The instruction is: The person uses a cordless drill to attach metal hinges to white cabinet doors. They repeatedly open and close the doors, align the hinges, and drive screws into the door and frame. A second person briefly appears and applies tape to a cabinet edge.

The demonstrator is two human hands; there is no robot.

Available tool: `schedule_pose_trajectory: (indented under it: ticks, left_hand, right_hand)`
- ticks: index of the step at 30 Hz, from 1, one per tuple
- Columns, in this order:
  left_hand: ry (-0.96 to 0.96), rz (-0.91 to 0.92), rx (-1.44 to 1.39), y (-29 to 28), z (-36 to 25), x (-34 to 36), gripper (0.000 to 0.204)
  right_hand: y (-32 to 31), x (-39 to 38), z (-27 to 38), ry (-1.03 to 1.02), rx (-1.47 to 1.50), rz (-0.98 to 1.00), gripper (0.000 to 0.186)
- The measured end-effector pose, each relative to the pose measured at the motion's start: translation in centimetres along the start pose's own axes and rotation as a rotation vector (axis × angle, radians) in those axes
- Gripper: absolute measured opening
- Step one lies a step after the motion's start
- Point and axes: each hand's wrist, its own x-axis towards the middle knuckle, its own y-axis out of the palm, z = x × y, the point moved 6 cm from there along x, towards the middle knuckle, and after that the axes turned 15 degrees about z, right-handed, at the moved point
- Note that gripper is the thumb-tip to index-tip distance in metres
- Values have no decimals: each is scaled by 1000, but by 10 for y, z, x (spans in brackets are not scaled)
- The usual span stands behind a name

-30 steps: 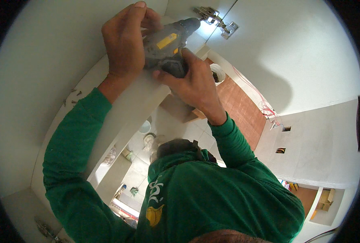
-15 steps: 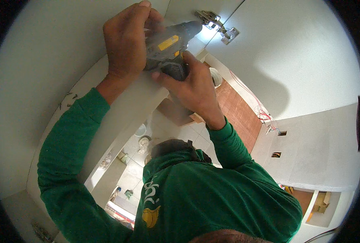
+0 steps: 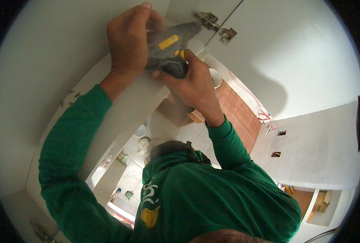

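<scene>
A dusty grey cordless drill point(image 3: 167, 42) with yellow marks points its chuck end toward a metal cabinet hinge point(image 3: 208, 19). My right hand point(image 3: 196, 83) is wrapped round the drill's grip, the index finger near the trigger. Against the rear of the drill body, my left hand point(image 3: 127, 40) is closed, its fingers curled and partly hidden. The hinge's cup part point(image 3: 227, 35) is set on the pale door panel point(image 3: 305, 52). Whether the drill's bit touches a screw cannot be made out.
Several loose screws point(image 3: 71, 97) lie on the pale cabinet shelf point(image 3: 119, 105) beside my left forearm. Red wires point(image 3: 261, 115) hang by a brown board point(image 3: 238, 109). Below are a tiled floor point(image 3: 133, 172) and an open cubby point(image 3: 323, 206) with boxes. Another hinge point(image 3: 42, 233) is at lower left.
The bright light that the drill threw on the hinge has gone out. My hands and the drill have shifted only slightly.
</scene>
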Motion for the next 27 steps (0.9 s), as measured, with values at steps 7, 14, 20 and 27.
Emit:
schedule_pose_trajectory:
  ticks: [7, 14, 20, 27]
  left_hand:
    - [30, 20, -24, 1, 1, 0, 40]
    - [123, 46, 97, -5, 7, 7, 39]
    - [122, 236, 179, 3, 3, 13, 33]
    - [163, 698, 1065, -21, -28, 42, 19]
  right_hand:
    - [2, -1, -5, -90, 42, -35, 67]
    - [4, 0, -6, -36, -14, -38, 63]
    - [3, -9, -10, -64, 19, -77, 74]
    - [-3, -92, -7, -167, 432, 83, 76]
